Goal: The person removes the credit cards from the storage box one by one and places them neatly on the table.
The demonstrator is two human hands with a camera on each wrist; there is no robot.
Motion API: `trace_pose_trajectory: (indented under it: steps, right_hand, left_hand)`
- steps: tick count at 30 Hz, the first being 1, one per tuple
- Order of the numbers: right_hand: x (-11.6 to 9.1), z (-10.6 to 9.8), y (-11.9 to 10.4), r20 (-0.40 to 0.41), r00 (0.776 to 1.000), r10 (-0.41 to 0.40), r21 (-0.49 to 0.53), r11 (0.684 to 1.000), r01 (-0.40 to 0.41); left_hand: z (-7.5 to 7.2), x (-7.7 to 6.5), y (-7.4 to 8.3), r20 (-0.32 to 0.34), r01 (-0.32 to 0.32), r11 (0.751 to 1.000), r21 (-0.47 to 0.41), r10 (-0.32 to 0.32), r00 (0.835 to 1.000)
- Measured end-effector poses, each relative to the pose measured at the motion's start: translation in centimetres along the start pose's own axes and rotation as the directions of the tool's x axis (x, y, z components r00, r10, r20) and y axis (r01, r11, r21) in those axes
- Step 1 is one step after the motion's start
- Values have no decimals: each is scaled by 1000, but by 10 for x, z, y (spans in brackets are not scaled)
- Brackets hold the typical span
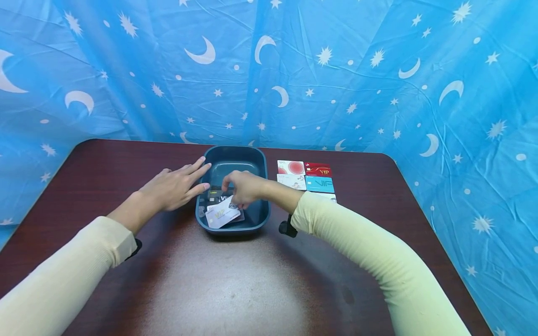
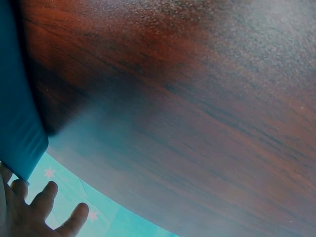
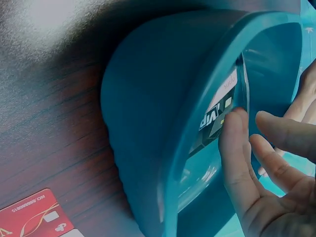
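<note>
A dark teal plastic bin (image 1: 266, 186) stands on the table, with several overlapping cards in its near half. On top lies a white VIP card (image 1: 222, 213); a black VIP card (image 1: 215, 194) shows behind it. My right hand (image 1: 248, 187) reaches into the bin over the cards, fingers bent downward. In the right wrist view its fingertips (image 3: 237, 116) are apart near the black card, with nothing seen between them. My left hand (image 1: 176, 186) has its fingers extended at the bin's left rim.
Right of the bin, cards lie in rows on the dark wooden table (image 1: 252, 280): a red VIP card (image 1: 318, 169), a blue VIP card (image 1: 319, 184), a card with a red circle (image 1: 291, 167) and a pale patterned card (image 1: 291, 181). A blue moon-and-star curtain (image 1: 235, 93) hangs behind.
</note>
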State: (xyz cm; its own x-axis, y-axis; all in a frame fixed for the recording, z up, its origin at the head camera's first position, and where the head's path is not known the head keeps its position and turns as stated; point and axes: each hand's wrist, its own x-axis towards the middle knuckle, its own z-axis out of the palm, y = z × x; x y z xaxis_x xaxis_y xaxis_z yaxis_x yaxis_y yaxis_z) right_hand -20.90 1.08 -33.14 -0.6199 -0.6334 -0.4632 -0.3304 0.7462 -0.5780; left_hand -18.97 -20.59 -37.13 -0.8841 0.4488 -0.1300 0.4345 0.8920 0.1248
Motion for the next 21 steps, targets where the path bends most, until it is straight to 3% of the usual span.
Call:
trace_pose_trajectory:
  steps: [10,21]
  right_hand:
    - [-3,1,-10,-30,1000,-3,-66,998,1]
    - [-20,-16,-4,-89,993,-74,-110,992,64]
  left_hand:
    - [2,-1,-1,-12,-10,1000,-3,10,1000]
    - [1,0,0,-9,4,1000,-3,-4,1000]
